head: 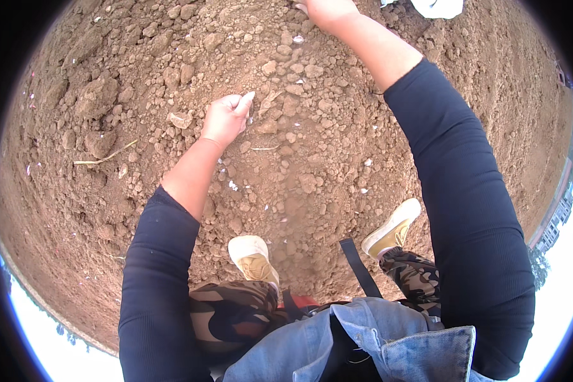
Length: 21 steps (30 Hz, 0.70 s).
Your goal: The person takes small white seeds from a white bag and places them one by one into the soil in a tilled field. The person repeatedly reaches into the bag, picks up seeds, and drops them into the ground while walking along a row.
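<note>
Over the cloddy brown soil (310, 157), my left hand (227, 117) is curled with the thumb laid against the fingers; whether something small is pinched in it cannot be made out. Beside its thumb lies a dry leaf scrap (269, 101). My right hand (327, 10) reaches to the top edge of the picture, low over the soil, its fingers partly cut off by the frame. To the right of that hand is a white bag or sheet (438, 6), only partly in view. Small white pieces (232, 185) are scattered on the soil between my arms.
My two tan shoes with white toes (254, 260) stand apart on the soil. A black strap (360, 267) hangs between my legs, near a red object (301, 302). Larger clods (97, 98) and a dry stalk (106, 157) lie at left. Buildings (556, 215) show at the far right rim.
</note>
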### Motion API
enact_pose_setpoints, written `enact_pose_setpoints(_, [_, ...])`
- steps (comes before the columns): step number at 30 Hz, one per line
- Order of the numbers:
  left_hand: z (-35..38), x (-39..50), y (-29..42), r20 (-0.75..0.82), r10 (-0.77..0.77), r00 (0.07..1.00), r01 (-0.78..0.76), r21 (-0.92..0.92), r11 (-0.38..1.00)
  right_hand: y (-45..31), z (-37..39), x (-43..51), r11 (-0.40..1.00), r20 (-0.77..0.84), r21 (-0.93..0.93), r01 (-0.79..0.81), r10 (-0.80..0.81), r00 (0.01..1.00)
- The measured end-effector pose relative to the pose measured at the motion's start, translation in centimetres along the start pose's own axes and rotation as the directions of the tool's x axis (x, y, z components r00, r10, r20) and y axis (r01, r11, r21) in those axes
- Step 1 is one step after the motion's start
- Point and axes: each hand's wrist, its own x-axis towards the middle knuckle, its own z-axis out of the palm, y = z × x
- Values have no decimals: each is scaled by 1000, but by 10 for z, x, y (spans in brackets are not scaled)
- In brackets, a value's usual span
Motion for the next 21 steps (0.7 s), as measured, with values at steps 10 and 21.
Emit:
enact_pose_setpoints(10, [1,8,-11,-14,19,1000,-19,-25,1000,-81,12,-159,895,72,-28,-445,446,892])
enact_pose_setpoints(21, [6,-26,5,30,-216,976,218,-76,973,-246,-19,-356,972,673,199,-129,-40,739])
